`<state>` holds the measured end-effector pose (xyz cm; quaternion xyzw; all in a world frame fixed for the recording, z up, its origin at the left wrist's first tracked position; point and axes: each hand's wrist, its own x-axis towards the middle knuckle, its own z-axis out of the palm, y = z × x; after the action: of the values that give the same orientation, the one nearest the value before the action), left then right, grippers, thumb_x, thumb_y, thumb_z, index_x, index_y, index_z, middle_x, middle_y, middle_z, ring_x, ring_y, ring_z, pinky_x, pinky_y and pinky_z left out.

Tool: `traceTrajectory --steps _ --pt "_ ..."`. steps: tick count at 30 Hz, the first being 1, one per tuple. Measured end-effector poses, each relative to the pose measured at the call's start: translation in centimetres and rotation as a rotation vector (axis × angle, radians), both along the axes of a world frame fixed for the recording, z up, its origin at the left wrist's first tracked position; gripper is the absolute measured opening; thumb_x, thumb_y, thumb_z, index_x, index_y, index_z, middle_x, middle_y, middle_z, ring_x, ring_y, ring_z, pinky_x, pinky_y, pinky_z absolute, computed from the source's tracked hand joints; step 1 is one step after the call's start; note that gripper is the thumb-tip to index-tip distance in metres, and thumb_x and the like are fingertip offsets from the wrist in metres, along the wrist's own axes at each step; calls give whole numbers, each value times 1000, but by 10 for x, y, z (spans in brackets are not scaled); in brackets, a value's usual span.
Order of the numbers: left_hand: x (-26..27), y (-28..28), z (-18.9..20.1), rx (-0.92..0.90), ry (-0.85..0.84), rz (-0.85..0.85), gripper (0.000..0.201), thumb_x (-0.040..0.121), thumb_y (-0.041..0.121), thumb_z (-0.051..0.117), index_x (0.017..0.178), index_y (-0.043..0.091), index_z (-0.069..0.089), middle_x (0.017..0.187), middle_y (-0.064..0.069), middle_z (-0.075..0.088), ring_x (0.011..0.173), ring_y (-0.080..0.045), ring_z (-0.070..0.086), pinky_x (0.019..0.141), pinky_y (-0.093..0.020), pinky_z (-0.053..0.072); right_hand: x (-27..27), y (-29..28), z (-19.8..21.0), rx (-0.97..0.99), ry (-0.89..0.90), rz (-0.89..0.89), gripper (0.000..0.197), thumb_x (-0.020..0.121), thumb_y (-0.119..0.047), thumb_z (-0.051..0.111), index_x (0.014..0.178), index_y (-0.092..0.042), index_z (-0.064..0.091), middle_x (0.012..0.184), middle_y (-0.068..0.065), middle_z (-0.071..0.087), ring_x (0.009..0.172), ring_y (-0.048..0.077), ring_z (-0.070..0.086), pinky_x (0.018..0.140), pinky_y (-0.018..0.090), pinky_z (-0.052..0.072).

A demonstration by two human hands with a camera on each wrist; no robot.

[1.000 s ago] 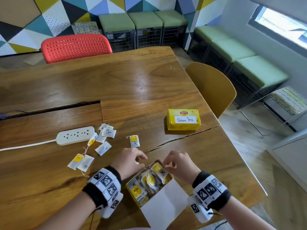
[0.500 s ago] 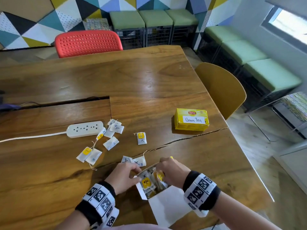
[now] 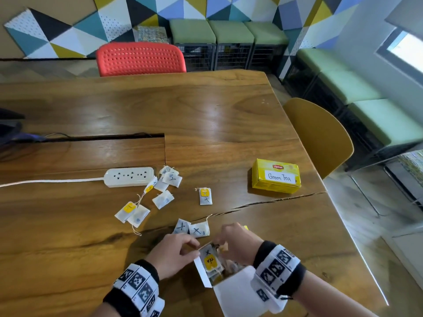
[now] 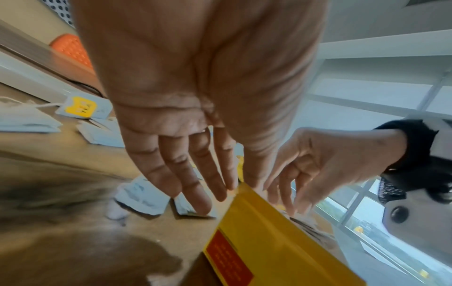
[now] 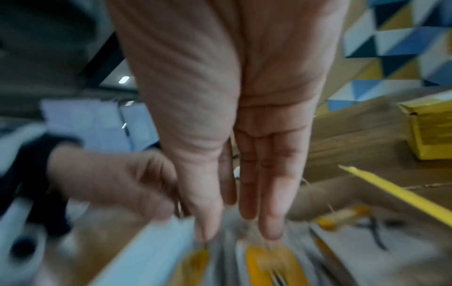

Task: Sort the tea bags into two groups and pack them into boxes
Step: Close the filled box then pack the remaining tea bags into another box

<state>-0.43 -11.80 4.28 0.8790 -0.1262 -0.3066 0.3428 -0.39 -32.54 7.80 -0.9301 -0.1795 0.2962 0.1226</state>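
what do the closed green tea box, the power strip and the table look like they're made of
Green Tea box: printed yellow cardboard by its folded edges, with a white paper label. Power strip: smooth off-white plastic, apparently moulded. Table: wood, or wood veneer, with visible grain, a crack and a glossy sheen.

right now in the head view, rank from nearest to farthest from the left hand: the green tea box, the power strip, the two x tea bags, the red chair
1. two x tea bags, just beyond the left hand
2. power strip, far left
3. green tea box, far right
4. red chair, across the table
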Motion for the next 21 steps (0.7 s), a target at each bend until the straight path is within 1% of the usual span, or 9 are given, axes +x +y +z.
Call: traceTrajectory --steps 3,6,8,10,13,15,17,19,21 --pt "1 27 -9 -59 -60 100 16 89 34 65 104 40 64 104 25 61 89 7 59 81 -13 49 24 -5 17 159 -54 -170 18 87 -24 61 104 -20 68 91 -9 67 80 8 59 80 27 53" --pt "-5 61 -20 -41 -114 240 19 91 31 62 100 47 58 107 28 56 96 8 55 86 -12 45 60 4 24 202 -87 -229 28 88 -25 62 116 -20 64 86 -16 62 79 6 58 88 24 47" --pt "-13 85 -30 -9 -153 324 26 90 29 64 98 51 52 110 30 51 102 6 52 89 -11 40 87 13 16 173 -81 -227 32 88 -25 63 119 -18 63 91 -12 66 88 12 63 91 26 47" --pt "-23 106 -45 -15 -263 404 36 82 21 73 91 52 55 109 30 52 101 6 54 88 -13 42 116 28 6 122 -55 -175 33 89 -27 61 120 -14 62 105 -4 68 99 19 63 91 29 47" --pt "-36 133 -68 27 -385 472 45 61 12 86 86 44 65 110 33 51 96 7 53 82 0 37 150 58 -9 32 -4 -107 38 92 -27 56 125 -7 56 121 10 63 108 26 59 94 37 48" --pt "-42 144 -78 63 -379 486 54 48 4 90 85 36 68 111 33 48 92 3 52 74 -6 39 168 75 -21 7 -8 -109 42 92 -23 55 131 -7 52 126 12 59 116 29 55 99 37 44" --pt "-47 150 -82 59 -413 508 52 50 11 86 86 41 65 111 28 50 90 1 52 72 -16 45 181 89 -31 26 -38 -146 37 91 -21 56 126 -7 55 125 14 59 124 29 49 102 34 40" --pt "-48 151 -86 52 -452 533 45 54 17 76 92 37 62 112 22 50 88 -2 54 70 -23 49 192 100 -40 35 -61 -195 35 91 -23 55 120 -4 57 127 15 55 128 28 42 103 32 37" --pt "-46 149 -88 47 -441 565 44 54 15 79 88 40 64 111 18 51 81 -11 60 68 -27 49 200 110 -48 38 -63 -254 44 90 -24 56 129 -3 50 134 14 44 130 28 36 106 34 35"
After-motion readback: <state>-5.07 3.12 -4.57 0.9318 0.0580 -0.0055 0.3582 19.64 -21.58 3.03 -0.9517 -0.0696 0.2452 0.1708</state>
